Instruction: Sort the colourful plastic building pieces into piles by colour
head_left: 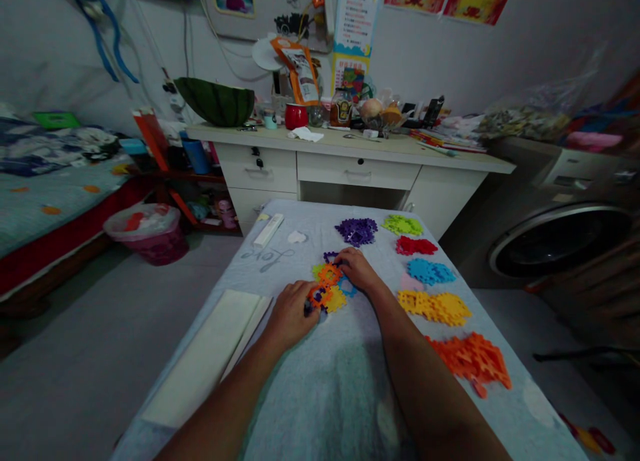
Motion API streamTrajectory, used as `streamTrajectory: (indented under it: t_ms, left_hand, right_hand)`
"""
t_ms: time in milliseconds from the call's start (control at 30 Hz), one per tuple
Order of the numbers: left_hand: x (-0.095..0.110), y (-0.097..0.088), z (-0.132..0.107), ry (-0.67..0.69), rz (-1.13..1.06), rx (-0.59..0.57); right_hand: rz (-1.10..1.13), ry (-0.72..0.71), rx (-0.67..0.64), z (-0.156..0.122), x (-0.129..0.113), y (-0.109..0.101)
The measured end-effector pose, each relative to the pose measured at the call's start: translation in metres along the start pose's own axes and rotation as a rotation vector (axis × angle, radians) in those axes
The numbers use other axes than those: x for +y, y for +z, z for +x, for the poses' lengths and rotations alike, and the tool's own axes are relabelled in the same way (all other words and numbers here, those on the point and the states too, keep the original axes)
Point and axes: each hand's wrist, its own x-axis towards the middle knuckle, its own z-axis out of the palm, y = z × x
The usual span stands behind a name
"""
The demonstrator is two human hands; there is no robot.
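Between my hands lies a small cluster of toothed, gear-like plastic pieces. In it I see orange pieces (pixel 329 274), a yellow piece (pixel 336 299), a blue piece (pixel 348 287) and a bit of green. My left hand (pixel 293 314) is curled round the cluster's near left side, gripping a dark purple piece partly hidden by the fingers. At the far right side, my right hand (pixel 358 267) bends its fingers onto the edge of a purple piece (pixel 330 256). Its fingertips are partly out of sight. Whether all the pieces are joined I cannot tell.
Sorted piles line the table's right: purple (pixel 357 231), lime green (pixel 403 225), red (pixel 416 245), blue (pixel 430 271), yellow (pixel 435 306) and orange (pixel 473 357). A whitish flat board or box (pixel 210 361) and a white remote-like bar (pixel 269 230) lie left. A cabinet (pixel 263 171) stands behind.
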Motion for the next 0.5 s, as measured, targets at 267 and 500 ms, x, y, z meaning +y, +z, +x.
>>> streamTrajectory:
  t_ms: [267, 500]
  left_hand:
    - [-0.001, 0.003, 0.002, 0.02, 0.03, -0.003]
    - [0.0, 0.003, 0.0, 0.02, 0.047, -0.028]
  right_hand:
    - [0.368, 0.31, 0.299, 0.007, 0.014, -0.013]
    - [0.487, 0.551, 0.595, 0.048, 0.041, -0.04]
